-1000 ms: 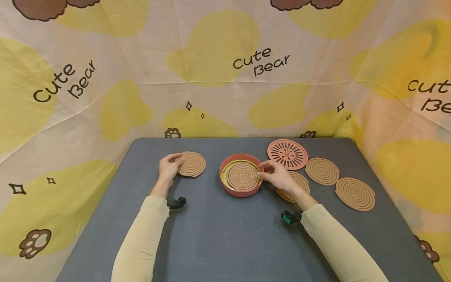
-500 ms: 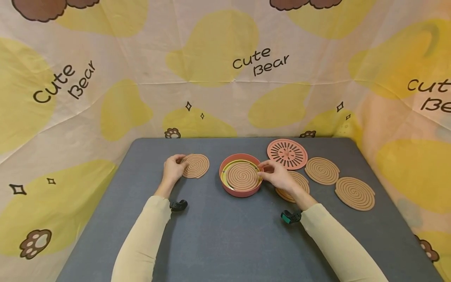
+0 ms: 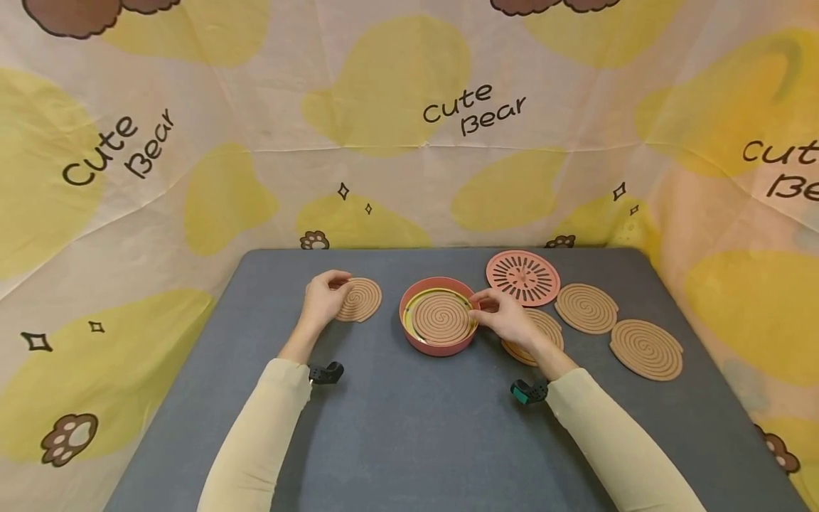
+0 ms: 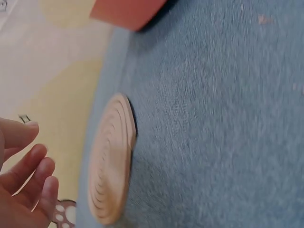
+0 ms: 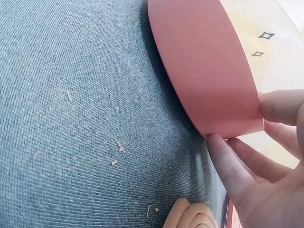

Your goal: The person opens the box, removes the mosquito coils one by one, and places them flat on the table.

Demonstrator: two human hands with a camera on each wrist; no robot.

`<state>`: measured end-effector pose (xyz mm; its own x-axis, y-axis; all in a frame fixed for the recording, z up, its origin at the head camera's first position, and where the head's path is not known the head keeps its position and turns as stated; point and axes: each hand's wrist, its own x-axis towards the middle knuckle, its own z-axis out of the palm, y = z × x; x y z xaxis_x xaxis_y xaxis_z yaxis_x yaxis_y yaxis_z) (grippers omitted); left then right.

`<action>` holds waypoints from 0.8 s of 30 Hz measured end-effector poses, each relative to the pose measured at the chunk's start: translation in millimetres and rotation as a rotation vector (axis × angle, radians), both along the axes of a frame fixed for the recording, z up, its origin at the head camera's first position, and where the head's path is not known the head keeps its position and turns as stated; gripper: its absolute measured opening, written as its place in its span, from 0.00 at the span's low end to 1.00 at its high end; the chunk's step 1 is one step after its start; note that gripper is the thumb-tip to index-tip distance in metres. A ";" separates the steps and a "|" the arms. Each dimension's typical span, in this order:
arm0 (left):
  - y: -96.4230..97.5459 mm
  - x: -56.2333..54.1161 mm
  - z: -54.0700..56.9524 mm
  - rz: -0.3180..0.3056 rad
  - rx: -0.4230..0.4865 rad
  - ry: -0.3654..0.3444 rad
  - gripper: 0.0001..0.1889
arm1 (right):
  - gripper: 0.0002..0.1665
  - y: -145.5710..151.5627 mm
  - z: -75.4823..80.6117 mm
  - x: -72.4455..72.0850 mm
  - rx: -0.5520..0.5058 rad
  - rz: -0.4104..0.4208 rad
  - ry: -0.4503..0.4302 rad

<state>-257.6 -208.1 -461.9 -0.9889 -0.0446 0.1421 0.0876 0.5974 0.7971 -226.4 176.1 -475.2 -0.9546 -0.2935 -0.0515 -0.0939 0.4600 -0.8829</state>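
A tan mosquito coil (image 3: 361, 300) lies flat on the table at the left. Over its left edge hovers my left hand (image 3: 322, 302); the left wrist view shows its loosely bent fingers (image 4: 35, 154) apart from that coil (image 4: 111, 161), holding nothing. Near the middle stands a round pink mosquito coil holder (image 3: 438, 350), yellow inside, with another coil (image 3: 440, 318) lying in it. My right hand (image 3: 505, 320) grips the holder's right rim; in the right wrist view the fingers (image 5: 232, 164) touch the holder's outer wall (image 5: 209, 66).
A pink slotted lid (image 3: 523, 279) lies behind and right of the holder. Two coils (image 3: 586, 308) (image 3: 646, 349) lie farther right, and one more coil (image 3: 546, 331) is partly under my right hand. A patterned cloth (image 3: 384, 142) hangs behind the grey table (image 3: 409, 427).
My left hand slid its coil slightly to the right, then let go and lifted a little off it. The right hand has kept its place at the holder's rim.
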 end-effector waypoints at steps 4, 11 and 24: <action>9.6 7.8 7.6 -0.034 0.001 0.037 0.14 | 0.24 0.1 -1.2 -1.4 -0.006 0.007 0.005; 27.0 15.8 17.8 -0.093 0.002 0.107 0.13 | 0.23 -0.4 0.7 -1.3 -0.003 0.005 0.005; 67.0 30.0 37.0 -0.214 0.021 0.089 0.15 | 0.23 -1.7 1.7 1.2 -0.003 -0.004 0.008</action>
<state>-227.6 -141.1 -424.9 -0.9598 0.1606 0.2303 0.2807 0.5414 0.7925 -225.3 174.4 -473.4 -0.9561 -0.2900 -0.0427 -0.0994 0.4576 -0.8836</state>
